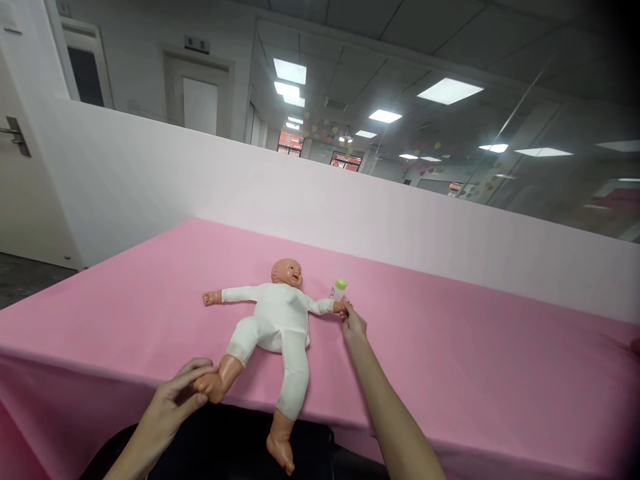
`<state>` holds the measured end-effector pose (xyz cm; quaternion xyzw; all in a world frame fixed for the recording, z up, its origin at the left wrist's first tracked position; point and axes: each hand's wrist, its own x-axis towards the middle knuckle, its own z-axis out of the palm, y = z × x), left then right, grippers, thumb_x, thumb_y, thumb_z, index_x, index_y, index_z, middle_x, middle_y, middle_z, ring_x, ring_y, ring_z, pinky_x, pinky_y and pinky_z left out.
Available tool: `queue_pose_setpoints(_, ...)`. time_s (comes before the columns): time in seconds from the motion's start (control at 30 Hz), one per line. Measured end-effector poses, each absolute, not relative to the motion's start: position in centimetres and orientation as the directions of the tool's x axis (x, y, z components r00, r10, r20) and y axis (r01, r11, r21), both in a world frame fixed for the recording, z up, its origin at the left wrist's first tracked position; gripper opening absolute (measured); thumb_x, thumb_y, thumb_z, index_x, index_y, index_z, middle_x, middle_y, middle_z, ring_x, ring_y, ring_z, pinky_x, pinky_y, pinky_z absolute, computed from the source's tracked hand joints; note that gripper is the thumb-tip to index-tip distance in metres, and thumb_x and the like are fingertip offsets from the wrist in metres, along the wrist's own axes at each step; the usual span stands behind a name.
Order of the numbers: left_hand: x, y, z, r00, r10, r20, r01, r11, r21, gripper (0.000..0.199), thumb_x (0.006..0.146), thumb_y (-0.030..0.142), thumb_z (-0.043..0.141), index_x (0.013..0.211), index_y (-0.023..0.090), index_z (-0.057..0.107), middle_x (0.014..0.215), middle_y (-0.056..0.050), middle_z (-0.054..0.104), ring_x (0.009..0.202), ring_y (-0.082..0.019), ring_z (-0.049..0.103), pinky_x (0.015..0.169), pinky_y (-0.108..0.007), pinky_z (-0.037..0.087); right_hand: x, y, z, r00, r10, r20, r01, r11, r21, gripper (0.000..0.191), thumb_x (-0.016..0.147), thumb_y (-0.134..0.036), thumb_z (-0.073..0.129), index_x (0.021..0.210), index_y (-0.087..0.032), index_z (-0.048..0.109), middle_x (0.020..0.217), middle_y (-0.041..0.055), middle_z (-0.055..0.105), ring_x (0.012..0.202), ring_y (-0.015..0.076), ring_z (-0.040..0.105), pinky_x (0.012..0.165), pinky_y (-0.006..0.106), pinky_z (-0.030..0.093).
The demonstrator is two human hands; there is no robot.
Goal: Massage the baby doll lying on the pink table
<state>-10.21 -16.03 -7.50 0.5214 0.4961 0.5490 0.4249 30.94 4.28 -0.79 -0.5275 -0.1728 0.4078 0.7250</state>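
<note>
A baby doll (283, 310) with a white cloth body lies on its back on the pink-covered table (450, 360), head toward the wall. Its lower legs reach to and past the front edge. My left hand (175, 397) is closed around the doll's foot on the left, thumb below and fingers above. With its fingertips, my right hand (354, 320) pinches the doll's small hand on the right. Just behind that spot stands a small bottle (339, 289) with a light green cap; its lower part is partly hidden by the doll's hand.
A white low wall (310, 193) runs along the table's far side, with a glass pane (425, 127) above it. At the left is a door with a handle (19, 137). Part of another person's hand (635, 346) shows at the right edge.
</note>
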Motion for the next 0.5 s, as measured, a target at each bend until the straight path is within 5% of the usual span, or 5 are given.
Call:
queue_pose_setpoints(0.17,-10.9,-17.0,-8.2,-0.073,0.982,0.175,0.083,-0.169,0.982,0.043,0.069,0.055,0.084,0.099,0.024,0.087,0.112,-0.013,0.075,0.111,-0.034,0.070,0.098,-0.038,0.056,31.4,3.9,-1.4,0.621,0.761,-0.189,-0.410,0.110,-0.905,0.022,0.063,-0.011,0.087,0.064,-0.017,0.065,0.058,-0.0018,0.061,0.048,0.0096,0.050,0.042,0.022,0.044)
queue_pose_setpoints(0.33,-8.6,-12.9,-4.1,-0.077,0.963,0.260,0.009,-0.260,0.966,0.040,0.076,0.053,0.082,0.100,0.020,0.085,0.120,-0.013,0.070,0.114,-0.032,0.066,0.093,-0.033,0.055,28.9,4.3,1.2,0.528,0.848,-0.042,-0.360,0.179,-0.916,0.026,0.062,-0.026,0.093,0.078,-0.015,0.076,0.075,0.0026,0.071,0.060,0.0114,0.056,0.055,0.025,0.050)
queue_pose_setpoints(0.5,-4.1,-7.3,-1.4,-0.012,0.962,0.272,-0.167,-0.270,0.948,0.049,0.080,0.055,0.079,0.109,0.017,0.080,0.113,-0.013,0.071,0.081,-0.020,0.065,0.068,-0.027,0.051,24.1,3.7,2.5,0.306,0.939,0.158,-0.162,0.215,-0.963,0.037,0.058,-0.043,0.094,0.072,-0.013,0.077,0.062,-0.0007,0.062,0.056,0.0097,0.048,0.054,0.026,0.043)
